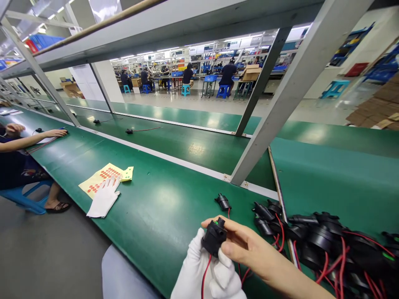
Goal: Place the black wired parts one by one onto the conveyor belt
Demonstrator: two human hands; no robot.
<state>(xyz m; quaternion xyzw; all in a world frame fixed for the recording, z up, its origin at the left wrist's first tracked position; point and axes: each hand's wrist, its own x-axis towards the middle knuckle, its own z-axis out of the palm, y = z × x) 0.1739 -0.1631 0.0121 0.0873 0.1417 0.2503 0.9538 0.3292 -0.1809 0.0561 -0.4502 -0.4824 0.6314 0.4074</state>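
A small black water pump [214,237] with a nozzle, a green mark on top and a red wire hanging down is held up in front of me. Around its lower left side, my left hand [205,270] in a white glove is closed. My bare right hand [241,241] grips the same pump from the right, fingers behind it and thumb at its front edge. Just beyond my hands another black pump [223,202] lies on the green bench [156,199]. To the right are several more pumps [263,218] with red wires.
A heap of black pumps [321,236] lies past a divider strip at right. At left are a white glove [104,197] and a yellow sticker sheet [102,176]. A slanted metal post [274,108] rises ahead. A co-worker's arm [37,139] reaches over the bench; pumps lie on the belt.
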